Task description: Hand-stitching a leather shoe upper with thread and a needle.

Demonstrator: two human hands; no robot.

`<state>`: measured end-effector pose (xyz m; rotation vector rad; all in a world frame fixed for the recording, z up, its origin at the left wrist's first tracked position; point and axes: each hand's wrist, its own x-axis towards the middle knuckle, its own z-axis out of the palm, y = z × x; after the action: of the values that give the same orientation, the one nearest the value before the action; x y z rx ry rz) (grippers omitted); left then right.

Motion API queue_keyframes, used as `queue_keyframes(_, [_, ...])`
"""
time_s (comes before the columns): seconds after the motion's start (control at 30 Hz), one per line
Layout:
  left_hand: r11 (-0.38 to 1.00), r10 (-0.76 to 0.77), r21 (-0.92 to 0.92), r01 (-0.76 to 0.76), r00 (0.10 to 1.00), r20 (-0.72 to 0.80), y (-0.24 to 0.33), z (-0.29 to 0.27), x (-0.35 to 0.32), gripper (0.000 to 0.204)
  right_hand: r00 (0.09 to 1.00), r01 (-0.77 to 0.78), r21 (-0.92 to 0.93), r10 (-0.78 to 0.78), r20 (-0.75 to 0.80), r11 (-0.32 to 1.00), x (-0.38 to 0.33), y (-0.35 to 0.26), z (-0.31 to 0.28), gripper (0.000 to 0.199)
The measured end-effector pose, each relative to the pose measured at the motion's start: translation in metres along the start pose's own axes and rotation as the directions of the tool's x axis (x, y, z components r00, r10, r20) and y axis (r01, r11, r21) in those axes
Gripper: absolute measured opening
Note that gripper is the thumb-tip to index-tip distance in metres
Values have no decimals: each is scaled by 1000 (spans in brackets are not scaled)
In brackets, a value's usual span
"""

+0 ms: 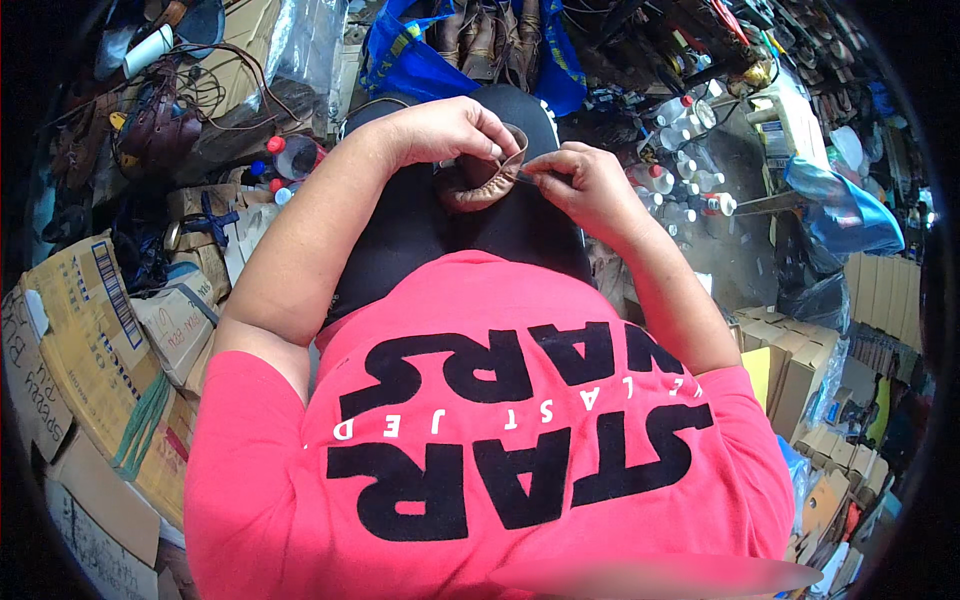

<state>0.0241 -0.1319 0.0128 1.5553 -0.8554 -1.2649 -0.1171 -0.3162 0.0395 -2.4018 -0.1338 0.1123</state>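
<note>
Left hand (pixel 445 130) fingers pinch the brown leather piece (pixel 487 180) at its rim. Right hand (pixel 585 180) fingers grasp a thin tool (pixel 525 176) touching the leather.

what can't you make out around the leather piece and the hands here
Head view:
- Leather piece: its left part is hidden under the left hand.
- Tool in the right hand: too thin to identify.
- Bottles: contents too small to tell.
- Lap: covered by the pink shirt.
</note>
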Motion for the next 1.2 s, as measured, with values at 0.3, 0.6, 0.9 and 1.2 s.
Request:
queue_keyframes(0.3, [996, 75, 61, -71, 996, -58, -5, -1, 6, 22, 999, 14, 106, -10, -43, 994, 5, 11, 8, 15])
queue_keyframes(0.6, [992, -14, 129, 13, 1000, 3, 1, -7, 8, 22, 990, -92, 332, 49, 135, 939, 21, 35, 9, 12])
queue_keyframes(0.9, [990, 21, 139, -16, 999, -35, -2, -9, 5, 24, 977, 207, -46, -204, 68, 977, 28, 19, -6, 17])
queue_keyframes(1.2, [981, 73, 184, -63, 996, -47, -5, -8, 2, 24, 990, 138, 187, -132, -45, 973, 15, 19, 11, 17])
